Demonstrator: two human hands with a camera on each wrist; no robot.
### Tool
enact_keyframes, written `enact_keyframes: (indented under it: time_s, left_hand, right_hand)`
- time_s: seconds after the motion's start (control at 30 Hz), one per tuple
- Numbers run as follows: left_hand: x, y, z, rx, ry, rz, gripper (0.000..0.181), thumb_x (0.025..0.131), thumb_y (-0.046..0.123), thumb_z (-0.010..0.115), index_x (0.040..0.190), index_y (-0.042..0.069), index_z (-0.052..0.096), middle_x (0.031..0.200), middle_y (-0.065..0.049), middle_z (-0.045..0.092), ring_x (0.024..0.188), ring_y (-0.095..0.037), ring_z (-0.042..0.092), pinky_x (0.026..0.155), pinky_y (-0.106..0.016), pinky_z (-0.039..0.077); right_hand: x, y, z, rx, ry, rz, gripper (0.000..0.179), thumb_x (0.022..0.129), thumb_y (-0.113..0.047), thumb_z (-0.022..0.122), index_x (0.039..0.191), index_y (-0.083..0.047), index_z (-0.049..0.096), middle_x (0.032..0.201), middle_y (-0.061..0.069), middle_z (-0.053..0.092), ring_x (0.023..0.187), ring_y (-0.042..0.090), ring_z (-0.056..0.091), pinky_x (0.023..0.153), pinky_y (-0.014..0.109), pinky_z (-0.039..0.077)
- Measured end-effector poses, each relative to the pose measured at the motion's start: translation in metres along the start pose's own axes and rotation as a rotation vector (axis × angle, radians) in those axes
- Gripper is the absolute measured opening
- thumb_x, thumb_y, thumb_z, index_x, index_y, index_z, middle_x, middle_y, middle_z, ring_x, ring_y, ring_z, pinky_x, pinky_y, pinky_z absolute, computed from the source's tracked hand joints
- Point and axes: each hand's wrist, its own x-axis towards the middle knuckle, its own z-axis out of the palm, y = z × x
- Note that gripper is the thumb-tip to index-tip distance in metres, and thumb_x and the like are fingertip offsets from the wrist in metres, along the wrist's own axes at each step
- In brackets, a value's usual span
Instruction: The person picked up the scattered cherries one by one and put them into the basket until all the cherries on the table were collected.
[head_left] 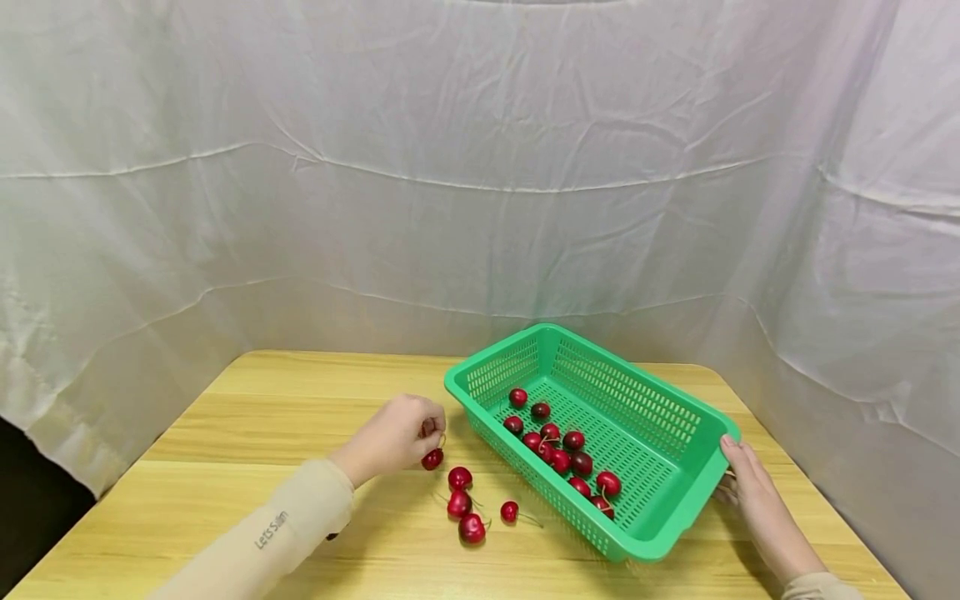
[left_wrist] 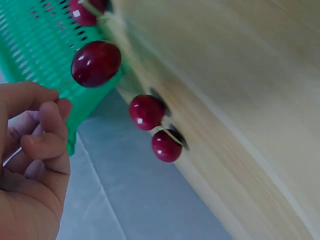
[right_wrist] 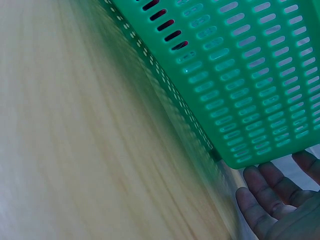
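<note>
My left hand (head_left: pixel 400 433) pinches a dark red cherry (head_left: pixel 432 459) by its thin stem, left of the green basket. In the left wrist view, that cherry (left_wrist: pixel 96 64) hangs from the fingertips, with the basket behind it. At the basket's right end, my right hand (head_left: pixel 761 492) grips the rim of the green plastic basket (head_left: pixel 701 521), thumb on top. The right wrist view has its fingers (right_wrist: pixel 272 187) at the basket's lower edge. Inside the basket, several cherries (head_left: pixel 581 463) lie along the near side.
Several loose cherries (head_left: pixel 472 528) with stems lie on the wooden table (head_left: pixel 300 417) between my left hand and the basket. One cherry (head_left: pixel 509 512) sits apart, closer to the basket's wall. A pale cloth (head_left: pixel 480 233) hangs behind the table and along its sides.
</note>
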Motion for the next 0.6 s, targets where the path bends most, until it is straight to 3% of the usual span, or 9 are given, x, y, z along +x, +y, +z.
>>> enact_keyframes:
  time_s: [0.23, 0.43, 0.6]
  left_hand:
    - [0.005, 0.002, -0.018, -0.153, 0.049, -0.062, 0.013, 0.095, 0.002, 0.075, 0.088, 0.012, 0.076, 0.075, 0.007, 0.072, 0.065, 0.000, 0.060, 0.061, -0.020, 0.054]
    - [0.011, 0.011, -0.032, -0.248, 0.157, -0.052, 0.006, 0.094, 0.004, 0.077, 0.091, 0.010, 0.078, 0.079, 0.003, 0.076, 0.064, -0.003, 0.062, 0.055, -0.022, 0.053]
    - [0.018, 0.020, -0.035, -0.314, 0.233, -0.069, 0.003, 0.096, 0.008, 0.077, 0.095, 0.007, 0.080, 0.080, 0.002, 0.076, 0.065, -0.007, 0.064, 0.056, -0.023, 0.054]
  right_hand:
    - [0.000, 0.000, 0.000, 0.002, -0.001, 0.005, 0.066, 0.117, -0.051, 0.020, 0.158, 0.002, 0.019, 0.128, -0.012, 0.053, 0.110, -0.016, 0.059, 0.091, 0.009, 0.051]
    - [0.000, -0.001, 0.000, -0.011, -0.007, 0.017, 0.071, 0.117, -0.051, 0.019, 0.160, 0.005, 0.015, 0.129, -0.011, 0.052, 0.110, -0.018, 0.058, 0.091, 0.009, 0.051]
    - [0.000, -0.001, 0.000, -0.016, -0.010, 0.017, 0.073, 0.117, -0.052, 0.018, 0.162, 0.006, 0.013, 0.133, -0.007, 0.051, 0.110, -0.019, 0.056, 0.091, 0.008, 0.050]
